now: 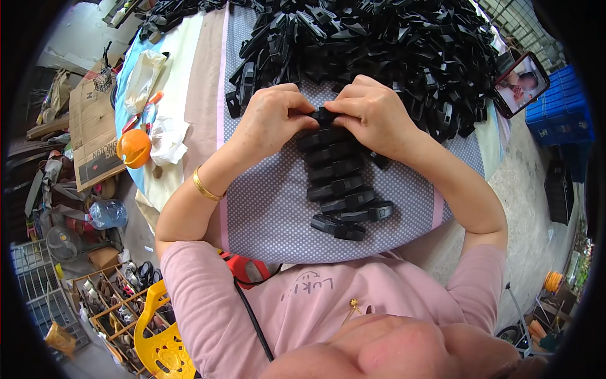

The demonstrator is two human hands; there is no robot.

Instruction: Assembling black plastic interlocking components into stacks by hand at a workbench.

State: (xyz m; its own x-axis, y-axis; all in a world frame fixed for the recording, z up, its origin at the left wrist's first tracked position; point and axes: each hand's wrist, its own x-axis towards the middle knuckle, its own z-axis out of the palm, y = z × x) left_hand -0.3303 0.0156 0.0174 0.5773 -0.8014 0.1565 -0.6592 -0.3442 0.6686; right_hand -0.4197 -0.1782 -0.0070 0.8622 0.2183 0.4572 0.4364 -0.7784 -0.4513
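Both hands meet over the cloth-covered table [271, 215], at the far end of a row of black plastic parts [334, 170]. My left hand [276, 117] pinches the left side of a small black plastic part [324, 116]. On its other side my right hand [369, 114] grips the same part, thumb and forefinger closed. The row runs toward me, its parts lying side by side; the nearest few are looser and askew. Beyond my hands spreads a big heap of similar black parts [379, 50]. The held part is partly hidden by my fingers.
A phone [521, 84] stands at the table's right edge, near blue crates [558, 107]. At left on the table lie an orange round container [134, 149], crumpled tissue [169, 140] and a plastic bag [145, 82]. A yellow chair [161, 338] stands at lower left.
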